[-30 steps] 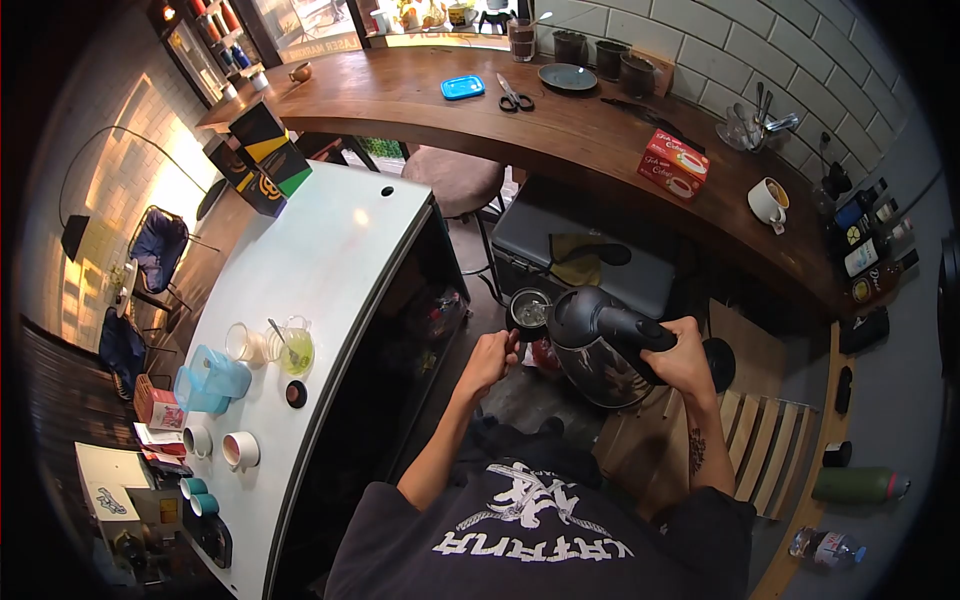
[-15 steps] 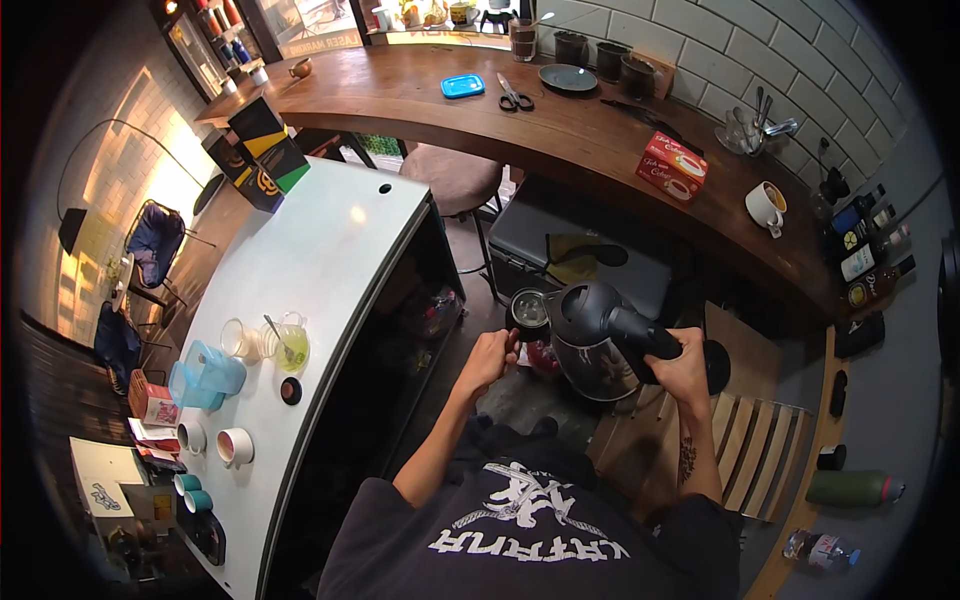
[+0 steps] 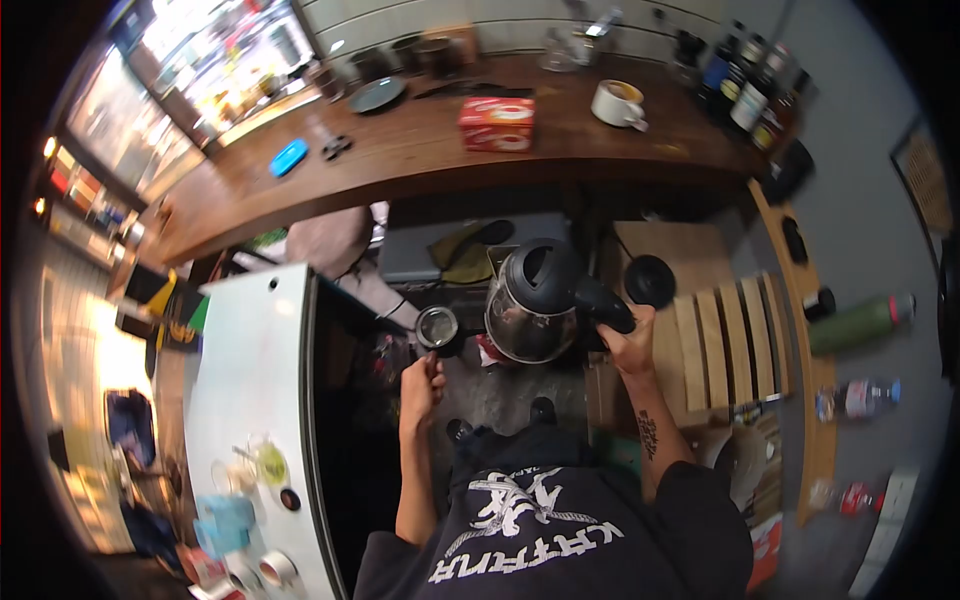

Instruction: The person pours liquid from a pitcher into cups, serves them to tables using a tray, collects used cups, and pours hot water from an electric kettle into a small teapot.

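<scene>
My right hand (image 3: 630, 342) is wrapped round the black handle of an electric kettle (image 3: 535, 310) with a black lid and a clear, shiny body. The kettle is held in the air over the floor, in front of my body. To its left, my left hand (image 3: 423, 388) grips the handle of a small round dark pot (image 3: 437, 328), whose pale, shiny inside faces up. A gap separates pot and kettle. What the pot contains is too blurred to tell. The kettle's round black base (image 3: 650, 282) sits on a wooden surface to the right.
A wooden counter (image 3: 400, 170) crosses ahead, bearing a red box (image 3: 497, 124), a white cup (image 3: 618, 104), a plate (image 3: 378, 95) and a blue lid (image 3: 289, 158). At left, a white table (image 3: 245, 370) holds cups and a blue container. Wooden slats (image 3: 735, 340) and bottles are at right.
My view has turned to the right. The pot and my left hand have moved away from the kettle, leaving a wider gap. Both hands keep their grips.
</scene>
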`<state>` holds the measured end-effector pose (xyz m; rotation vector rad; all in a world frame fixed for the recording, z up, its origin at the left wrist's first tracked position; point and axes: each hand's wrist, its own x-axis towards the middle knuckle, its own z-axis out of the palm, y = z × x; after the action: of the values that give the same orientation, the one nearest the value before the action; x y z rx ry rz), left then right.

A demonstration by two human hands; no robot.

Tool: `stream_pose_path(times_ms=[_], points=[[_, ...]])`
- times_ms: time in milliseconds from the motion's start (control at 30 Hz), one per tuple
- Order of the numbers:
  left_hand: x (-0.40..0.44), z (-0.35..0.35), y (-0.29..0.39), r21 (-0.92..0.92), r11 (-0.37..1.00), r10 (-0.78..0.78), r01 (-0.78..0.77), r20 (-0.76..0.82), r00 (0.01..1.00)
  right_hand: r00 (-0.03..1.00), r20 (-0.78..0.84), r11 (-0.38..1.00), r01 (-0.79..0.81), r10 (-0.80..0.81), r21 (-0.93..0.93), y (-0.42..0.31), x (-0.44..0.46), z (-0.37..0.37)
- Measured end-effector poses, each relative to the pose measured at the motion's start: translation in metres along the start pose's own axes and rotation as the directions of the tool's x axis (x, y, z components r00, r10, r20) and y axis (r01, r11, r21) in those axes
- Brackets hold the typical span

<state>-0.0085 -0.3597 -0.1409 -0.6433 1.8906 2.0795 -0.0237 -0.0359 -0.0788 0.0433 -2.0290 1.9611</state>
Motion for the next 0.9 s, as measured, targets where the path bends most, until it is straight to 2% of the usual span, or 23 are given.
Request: stream_pose_path(times_ms=[67,167,200,300,333,367,433,467,500,567,700,767,900], points=[[0.003,-0.001,-0.003,-0.029,0.998,-0.053,0.052,-0.006,0.999,0.991,-0.126,0.993,-0.028,0.042,0.115,0.019,-0.004,-0.013],[0.002,0.001,-0.003,0.014,1.0,-0.013,0.013,-0.041,0.999,0.965,-0.26,0.996,0.057,-0.038,0.068,0.052,-0.008,-0.036],[0.0,0.006,-0.002,-0.016,1.0,0.001,-0.002,-0.063,0.998,0.946,-0.324,0.982,0.078,-0.018,0.17,0.057,-0.008,-0.038],[-0.004,0.014,0.002,-0.055,0.998,-0.021,0.018,-0.05,0.999,0.889,-0.455,0.99,0.1,-0.042,0.103,0.082,0.0,-0.057],[-0.005,0.015,0.003,-0.051,0.998,-0.029,0.027,-0.033,0.999,0.874,-0.486,0.997,0.029,0.008,0.069,0.087,0.001,-0.066],[-0.006,0.017,0.003,-0.044,0.999,-0.033,0.031,-0.03,0.999,0.87,-0.492,0.997,0.024,0.013,0.07,0.092,0.005,-0.072],[-0.011,0.021,0.001,-0.076,0.997,-0.007,0.001,-0.083,0.996,0.753,-0.652,0.997,-0.067,0.083,0.05,0.103,0.016,-0.084],[-0.013,0.024,0.001,-0.077,0.997,-0.01,0.003,-0.093,0.996,0.774,-0.632,0.996,-0.086,0.046,-0.032,0.117,0.02,-0.099],[-0.015,0.027,0.003,-0.088,0.996,-0.025,0.016,-0.102,0.994,0.779,-0.624,0.995,-0.094,0.055,-0.03,0.114,0.027,-0.101],[-0.019,0.031,0.003,-0.094,0.995,-0.051,0.04,-0.118,0.992,0.743,-0.667,0.995,-0.014,-0.055,-0.097,0.1,0.039,-0.105],[-0.019,0.033,-0.004,-0.086,0.996,-0.049,0.039,-0.117,0.992,0.69,-0.723,0.998,-0.066,0.027,-0.026,0.148,0.056,-0.139],[-0.018,0.033,-0.006,-0.074,0.996,-0.059,0.052,-0.098,0.993,0.649,-0.751,0.974,-0.067,-0.122,-0.216,0.157,0.063,-0.146],[-0.013,0.038,-0.009,-0.078,0.995,-0.072,0.064,-0.104,0.992,0.631,-0.775,0.978,-0.143,-0.027,-0.151,0.178,0.069,-0.159]])
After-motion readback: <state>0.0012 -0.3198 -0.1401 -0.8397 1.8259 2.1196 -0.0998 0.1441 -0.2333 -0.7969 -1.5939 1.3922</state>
